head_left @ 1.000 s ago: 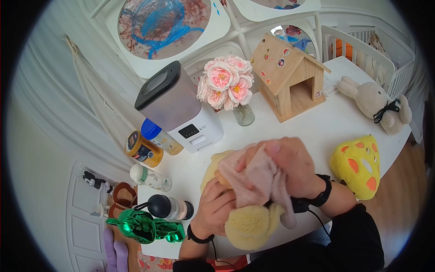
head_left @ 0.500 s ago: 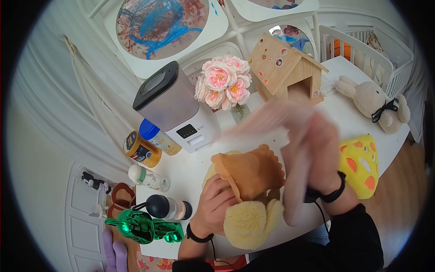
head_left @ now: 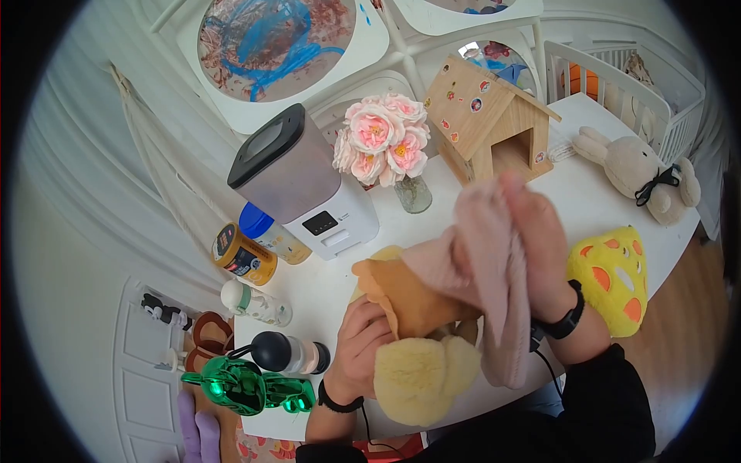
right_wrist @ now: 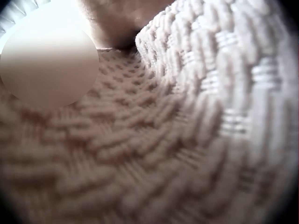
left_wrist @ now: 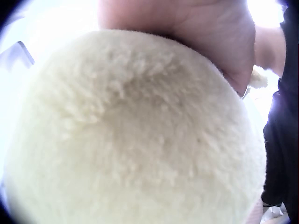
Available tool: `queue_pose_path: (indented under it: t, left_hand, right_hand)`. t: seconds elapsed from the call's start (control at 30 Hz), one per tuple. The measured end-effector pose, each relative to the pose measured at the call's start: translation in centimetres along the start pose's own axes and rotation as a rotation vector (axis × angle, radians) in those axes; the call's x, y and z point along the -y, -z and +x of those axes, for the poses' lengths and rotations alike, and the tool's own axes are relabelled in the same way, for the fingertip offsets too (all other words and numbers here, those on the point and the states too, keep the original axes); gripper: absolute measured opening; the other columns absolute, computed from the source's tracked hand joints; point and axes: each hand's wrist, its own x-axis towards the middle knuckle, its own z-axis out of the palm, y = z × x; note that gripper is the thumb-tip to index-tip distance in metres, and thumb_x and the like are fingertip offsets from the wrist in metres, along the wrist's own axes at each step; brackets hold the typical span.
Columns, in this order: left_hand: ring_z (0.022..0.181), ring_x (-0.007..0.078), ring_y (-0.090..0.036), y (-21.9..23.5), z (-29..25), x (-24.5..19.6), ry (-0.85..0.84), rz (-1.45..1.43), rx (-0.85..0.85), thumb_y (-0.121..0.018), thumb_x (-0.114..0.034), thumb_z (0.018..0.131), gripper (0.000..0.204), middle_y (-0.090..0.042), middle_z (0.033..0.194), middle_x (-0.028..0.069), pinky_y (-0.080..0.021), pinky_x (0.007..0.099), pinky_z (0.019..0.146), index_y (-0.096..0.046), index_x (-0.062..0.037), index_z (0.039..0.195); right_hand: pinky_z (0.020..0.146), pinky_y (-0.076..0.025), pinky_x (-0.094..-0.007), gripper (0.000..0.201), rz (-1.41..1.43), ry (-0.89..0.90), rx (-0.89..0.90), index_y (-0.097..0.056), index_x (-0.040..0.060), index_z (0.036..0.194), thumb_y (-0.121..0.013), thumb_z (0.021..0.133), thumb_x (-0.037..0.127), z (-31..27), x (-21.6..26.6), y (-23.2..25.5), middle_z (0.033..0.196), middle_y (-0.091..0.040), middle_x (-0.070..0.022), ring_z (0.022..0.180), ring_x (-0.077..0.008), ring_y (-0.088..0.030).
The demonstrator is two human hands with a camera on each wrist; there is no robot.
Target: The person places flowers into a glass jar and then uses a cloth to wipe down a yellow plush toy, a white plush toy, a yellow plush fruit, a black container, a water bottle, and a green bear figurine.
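Note:
My left hand [head_left: 356,343] grips a soft plush toy [head_left: 421,382] with pale yellow, rounded fluffy parts and an orange-brown section with a scalloped edge. In the left wrist view, a fluffy rounded part of the plush toy [left_wrist: 140,130] fills most of the picture, with the palm behind it. A pink cloth [head_left: 502,309] hangs from my right hand [head_left: 540,251], its left end lying over the brown section. Up close in the right wrist view, the cloth [right_wrist: 154,135] has a woven, ribbed texture and hides most of the fingers.
Along the left stand a green shiny figurine [head_left: 235,384], a black-capped bottle [head_left: 297,355], a white-capped bottle [head_left: 262,305] and two canisters. Behind are a feeder-like machine [head_left: 309,185], a vase of roses [head_left: 414,194] and a wooden house [head_left: 471,116]. A plush rabbit [head_left: 629,170] and yellow plush [head_left: 614,282] lie right.
My right hand lifted the cloth off the brown section and swept it up and right, then brought its left end back over the plush. The left hand keeps its hold.

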Motion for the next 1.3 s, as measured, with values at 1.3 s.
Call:
queue_pose_path:
  t: [1.3]
  left_hand:
    - [0.133,0.0310,-0.050,0.6,-0.3,0.1,0.357,-0.844,-0.535,-0.045,-0.048,0.099,0.065,-0.048,0.147,0.0144,-0.046,0.0457,0.107,-0.038,-0.0057,0.148]
  right_hand:
    - [0.086,-0.049,-0.0273,0.049,0.165,0.104,-0.201,-0.053,-0.0029,0.132,-0.035,0.110,0.037,1.4,-1.2,-3.3,0.106,-0.067,-0.0060,0.096,-0.0072,-0.062]
